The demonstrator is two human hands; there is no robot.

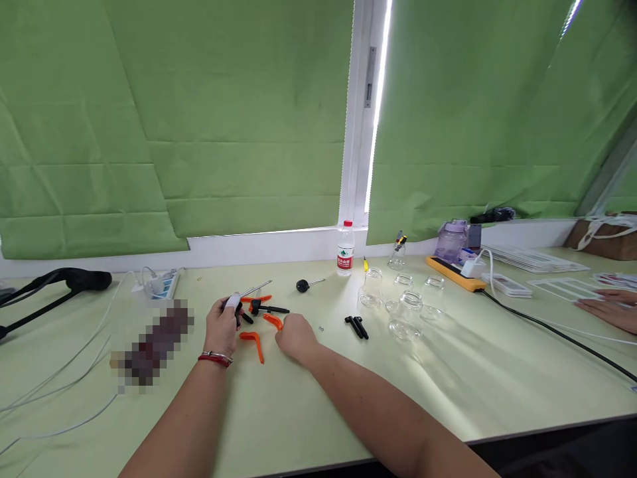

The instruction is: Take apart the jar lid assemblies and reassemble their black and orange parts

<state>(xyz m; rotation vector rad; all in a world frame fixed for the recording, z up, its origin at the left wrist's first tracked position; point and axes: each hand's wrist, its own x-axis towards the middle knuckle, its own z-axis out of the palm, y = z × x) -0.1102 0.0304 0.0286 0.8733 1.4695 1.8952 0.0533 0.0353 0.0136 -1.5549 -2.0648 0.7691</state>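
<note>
My left hand point(221, 328), with a red and a silver bracelet at its wrist, is closed around a screwdriver point(256, 289) with a white and black handle; its thin metal shaft points away to the right. My right hand point(297, 338) pinches an orange curved plastic piece point(272, 321), partly hidden by the fingers. Between the hands and just beyond lie a black rod-shaped part point(273, 309) and another orange piece point(259, 299). A bent orange piece point(255, 342) rests nearer to me. Farther back is a screwdriver with a round black handle point(302, 286).
Right of my right hand lie several black parts point(356, 326) and tiny metal bits point(321, 328). Several clear glass jars point(405, 315) stand beyond, near a water bottle point(345, 252) and an orange power strip point(455, 274). Another person's hand point(610, 309) is at far right.
</note>
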